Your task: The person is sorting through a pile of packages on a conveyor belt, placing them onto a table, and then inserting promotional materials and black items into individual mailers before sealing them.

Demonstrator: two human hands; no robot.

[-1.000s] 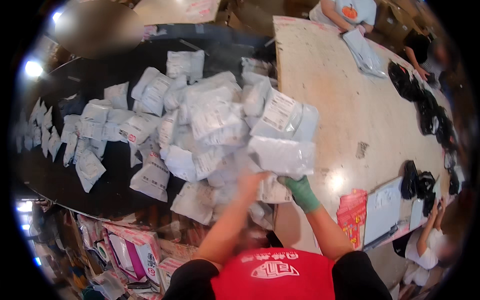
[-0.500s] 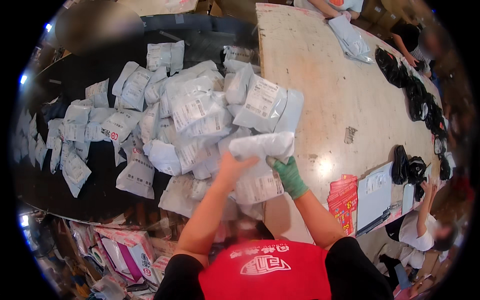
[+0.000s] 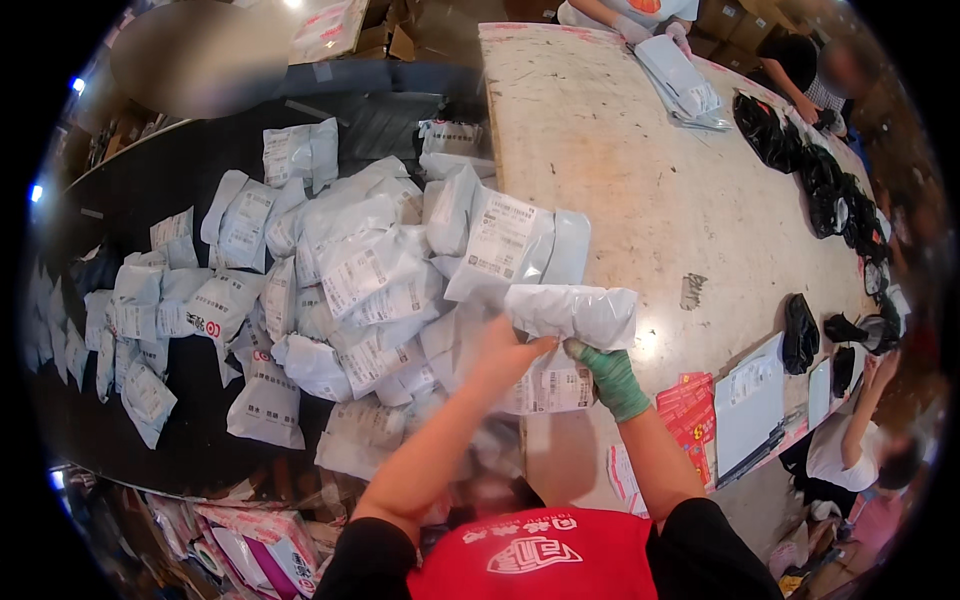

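Observation:
Between my hands is a white plastic mailer parcel (image 3: 575, 312), bulging along its far part. A labelled stretch of white plastic hangs below it; whether this belongs to the same parcel I cannot tell. Bare and slightly blurred, my left hand (image 3: 503, 358) grips the parcel's left side, its thumb toward the middle. My right hand (image 3: 612, 380), in a green glove, pinches the near edge at the right, with some fingers hidden beneath. Left of my hands lies a heap of similar mailers (image 3: 375, 270). Just beyond the held parcel rests a larger labelled mailer (image 3: 505, 235).
The heap spreads over a black conveyor belt (image 3: 210, 420). To its right stands a pale wooden table (image 3: 600, 160). Red printed cards (image 3: 688, 412), flat mailers (image 3: 750, 390) and black bundles (image 3: 825, 190) lie along its right side. Co-workers stand at the far and right edges.
Both hands have carried the parcel rightward, away from the heap and over the table's edge. The whole view has shifted a little. At the far edge, a co-worker's gloved hands now show over flat mailers.

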